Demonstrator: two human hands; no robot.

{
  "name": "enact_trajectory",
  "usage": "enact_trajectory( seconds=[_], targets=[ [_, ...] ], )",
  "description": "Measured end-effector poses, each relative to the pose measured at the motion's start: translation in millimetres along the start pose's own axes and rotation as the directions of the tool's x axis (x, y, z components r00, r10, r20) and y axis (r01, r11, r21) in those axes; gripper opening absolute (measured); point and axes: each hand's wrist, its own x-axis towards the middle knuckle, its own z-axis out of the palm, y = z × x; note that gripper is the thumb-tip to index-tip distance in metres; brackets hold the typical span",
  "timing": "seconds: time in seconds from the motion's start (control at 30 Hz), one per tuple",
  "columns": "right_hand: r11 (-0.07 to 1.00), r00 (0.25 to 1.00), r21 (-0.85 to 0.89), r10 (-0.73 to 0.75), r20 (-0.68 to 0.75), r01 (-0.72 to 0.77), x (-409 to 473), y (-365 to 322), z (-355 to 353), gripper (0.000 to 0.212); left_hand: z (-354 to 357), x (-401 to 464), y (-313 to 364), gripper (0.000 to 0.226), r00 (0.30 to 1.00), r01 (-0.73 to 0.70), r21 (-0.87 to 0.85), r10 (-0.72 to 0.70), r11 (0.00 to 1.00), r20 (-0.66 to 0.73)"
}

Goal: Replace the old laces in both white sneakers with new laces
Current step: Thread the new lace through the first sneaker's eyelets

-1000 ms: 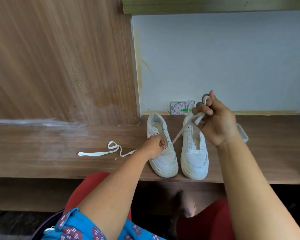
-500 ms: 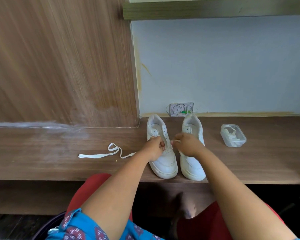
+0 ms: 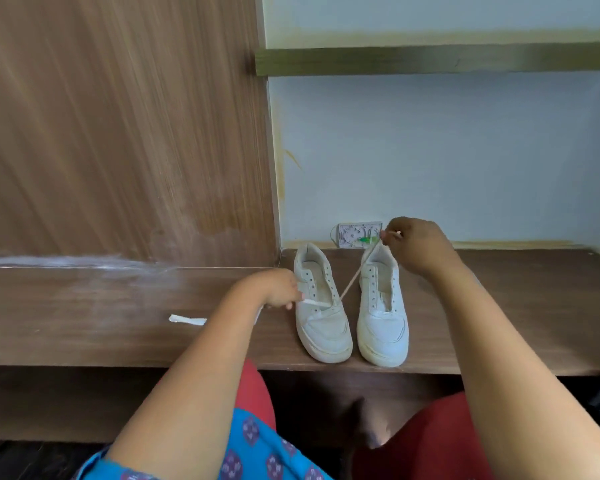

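- We see 2 white sneakers side by side on the wooden shelf, toes toward us: the left sneaker and the right sneaker
- Our left hand pinches one end of the lace beside the left sneaker
- Our right hand pinches the lace's other end, raised above the right sneaker's heel
- The lace runs taut from the left sneaker's lower eyelets up to that hand
- Another lace lies flat on the shelf, partly hidden by our left arm

A single head-worn view looks forward and down, close over a wooden ledge against the wall.
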Motion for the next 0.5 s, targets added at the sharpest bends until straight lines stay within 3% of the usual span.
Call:
enact_trajectory(
  seconds=[0.07,0.2,0.37,0.5],
  targets=[
    [0.988,1.000,-0.156,-0.009,0.017,0.012,2,-4,-4,0.026,-19,-15,2,0.029,0.996,-0.019,-0.007,0.018,1.000,-0.089],
    [0.980,0.999,-0.195,-0.046,-0.024,0.041,3,-34,-47,0.027,-63,-50,18,0.014,0.932,-0.133,-0.201,0.053,0.971,-0.359],
    [0.996,0.994,-0.035,-0.086,-0.062,0.084,-4,-86,-125,0.029,-114,-100,59,0.009,0.868,-0.291,-0.269,0.136,0.918,-0.477],
    [0.975,0.981,0.146,-0.154,-0.116,0.170,-10,-115,-166,0.028,-149,-142,91,0.012,0.814,-0.391,-0.399,0.109,0.830,-0.570]
  ],
)
